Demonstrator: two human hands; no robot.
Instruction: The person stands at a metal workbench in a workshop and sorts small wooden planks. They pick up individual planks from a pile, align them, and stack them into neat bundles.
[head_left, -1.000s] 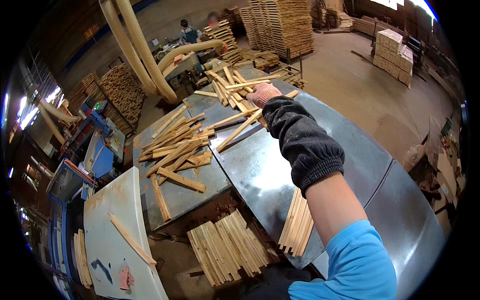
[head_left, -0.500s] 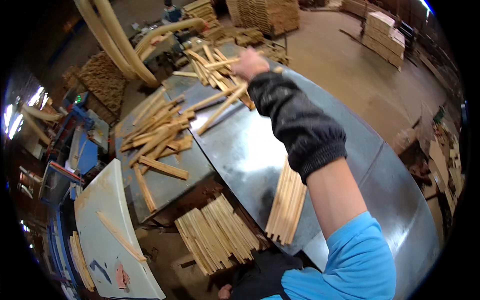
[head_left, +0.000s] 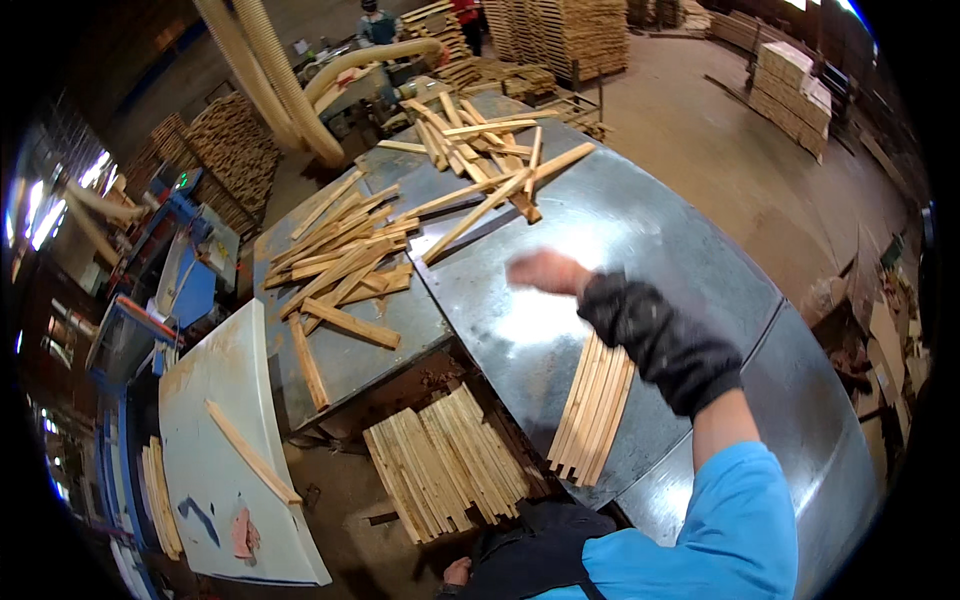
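Observation:
My right hand (head_left: 548, 272), above a dark sleeve cover, hangs over the metal table (head_left: 690, 245). Motion smears its fingers; no wooden strip shows in it. Beyond it lies a loose pile of wooden strips (head_left: 480, 150) at the table's far end. A second jumbled pile of strips (head_left: 345, 265) is to the left. Below my right forearm, several strips (head_left: 592, 410) lie side by side in a neat row. My left hand (head_left: 457, 571) shows only in part at the lower edge, beside my dark apron, its fingers mostly hidden.
A lower stack of strips (head_left: 445, 465) sits in the gap before the table. To the left, a white panel (head_left: 225, 440) bears one strip, near a blue machine (head_left: 190, 280). Pale hoses (head_left: 270, 90) hang at the back. A person (head_left: 377, 25) stands far off near lumber stacks (head_left: 555, 40).
My right hand has drawn back from the far pile toward me, over the bare metal near the neat row. The view has shifted slightly, so the scene sits further right.

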